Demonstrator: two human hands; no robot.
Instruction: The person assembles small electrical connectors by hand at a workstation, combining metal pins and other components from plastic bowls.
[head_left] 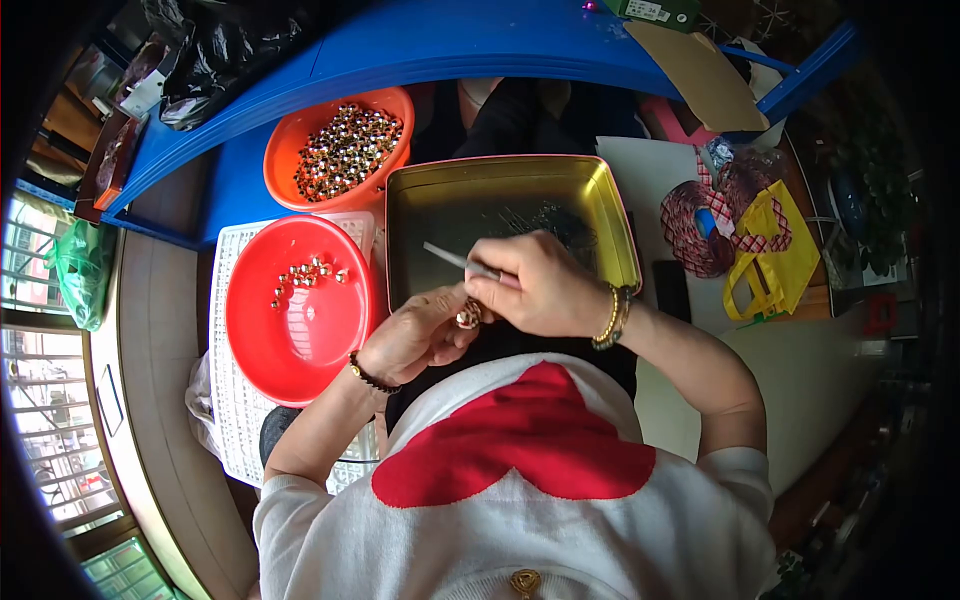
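My left hand (418, 332) is closed around a small shiny metallic bead or bell (467, 318) at its fingertips. Gripped in my right hand (530, 285) is a slim grey tool (444, 254) with a narrow tip pointing left; its other end is hidden in my fingers. Both hands meet over the near edge of a gold-coloured rectangular tin (420, 178), where thin dark wire-like pieces (555, 225) lie. To the left, a red bowl (300, 360) holds several shiny round pieces (305, 277) like the one in my left hand.
An orange bowl (275, 150) full of shiny round pieces stands behind the red one. A white plastic crate (228, 440) is under the red bowl. Plaid ribbon rolls (690, 235) and a yellow bag (785, 265) lie to the right. The blue table edge (450, 80) runs across the back.
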